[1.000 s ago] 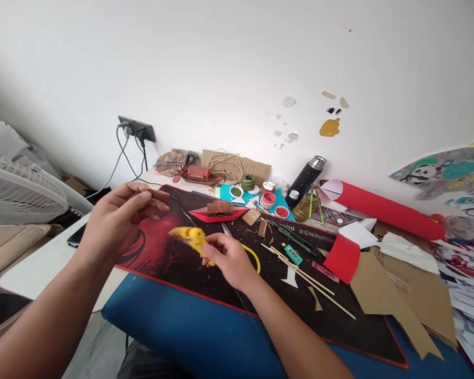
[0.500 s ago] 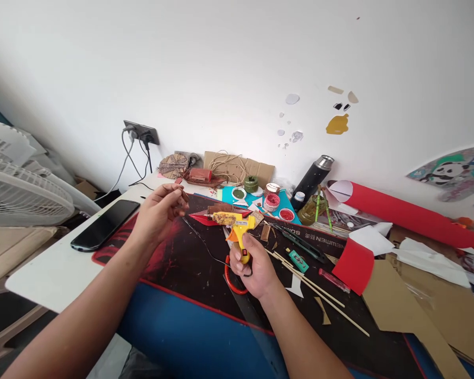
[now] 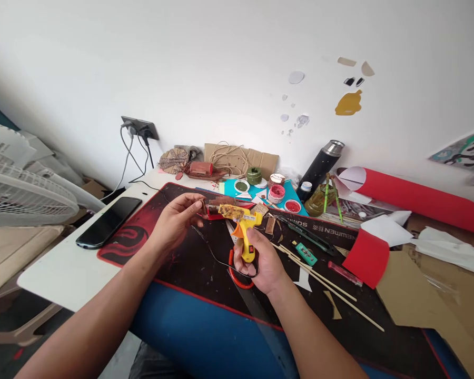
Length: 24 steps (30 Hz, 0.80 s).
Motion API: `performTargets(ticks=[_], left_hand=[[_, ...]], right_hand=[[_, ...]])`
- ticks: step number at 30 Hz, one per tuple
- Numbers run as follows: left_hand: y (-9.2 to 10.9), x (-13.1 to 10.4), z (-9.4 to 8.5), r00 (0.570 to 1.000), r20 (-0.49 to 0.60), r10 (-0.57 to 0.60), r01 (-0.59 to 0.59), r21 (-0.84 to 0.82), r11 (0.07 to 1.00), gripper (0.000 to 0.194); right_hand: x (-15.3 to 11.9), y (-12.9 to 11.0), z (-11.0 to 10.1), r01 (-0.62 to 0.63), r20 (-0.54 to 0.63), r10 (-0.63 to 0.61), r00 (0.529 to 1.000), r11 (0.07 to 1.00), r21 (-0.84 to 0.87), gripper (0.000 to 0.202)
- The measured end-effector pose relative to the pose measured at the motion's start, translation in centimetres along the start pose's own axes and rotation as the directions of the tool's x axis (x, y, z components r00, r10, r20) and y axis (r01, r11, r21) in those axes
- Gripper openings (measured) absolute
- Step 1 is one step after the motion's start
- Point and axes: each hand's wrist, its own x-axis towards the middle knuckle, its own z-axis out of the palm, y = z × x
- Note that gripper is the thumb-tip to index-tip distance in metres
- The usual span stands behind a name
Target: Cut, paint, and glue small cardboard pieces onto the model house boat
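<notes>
A yellow hot glue gun (image 3: 249,231) with an orange trigger is held by its handle in my right hand (image 3: 260,260); its nozzle, with a brownish crust behind it, points left. My left hand (image 3: 179,218) pinches a small dark brown piece (image 3: 204,206) close to the nozzle; whether the two touch is hard to tell. Behind the nozzle, a red and brown crafted object (image 3: 225,201) lies on the dark mat (image 3: 181,273). Orange-handled scissors (image 3: 240,279) rest under my right hand, partly hidden by it.
Paint pots (image 3: 276,193) stand on blue paper behind the glue gun. Thin sticks (image 3: 332,289), a green cutter (image 3: 312,237) and cardboard (image 3: 406,295) lie to the right. A phone (image 3: 108,222) and a fan (image 3: 23,184) are at the left. A black flask (image 3: 324,163) leans by the wall.
My left hand has moved right, bringing the small brown piece to the glue gun's nozzle. The view has shifted slightly, and my right hand still holds the glue gun.
</notes>
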Motion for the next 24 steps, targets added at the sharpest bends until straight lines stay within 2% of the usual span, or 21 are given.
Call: performTargets(ticks=[5, 11, 15, 20, 24], left_hand=[[-0.18, 0.16, -0.12, 1.000, -0.004, -0.002, 0.002, -0.024, 1.000, 0.039], [-0.13, -0.06, -0.13, 1.000, 0.014, 0.001, -0.001, -0.016, 1.000, 0.037], [0.06, -0.28, 0.00, 1.000, 0.026, 0.001, -0.001, -0.008, 1.000, 0.037], [0.10, -0.28, 0.05, 1.000, 0.025, -0.013, 0.013, -0.019, 1.000, 0.041], [0.09, -0.22, -0.04, 1.000, 0.013, -0.025, 0.025, -0.018, 1.000, 0.039]], right_hand=[[-0.09, -0.06, 0.00, 0.027, 0.033, -0.028, 0.999, 0.999, 0.025, 0.054], [-0.03, 0.16, 0.14, -0.045, 0.005, 0.045, 0.999, 0.999, -0.029, 0.055], [-0.10, 0.22, 0.34, -0.012, 0.034, 0.014, 0.999, 0.999, -0.040, 0.056], [-0.22, 0.03, 0.40, 0.005, 0.053, -0.006, 0.999, 1.000, 0.020, 0.057], [-0.22, 0.00, 0.49, 0.011, 0.069, -0.016, 0.997, 0.997, 0.077, 0.049]])
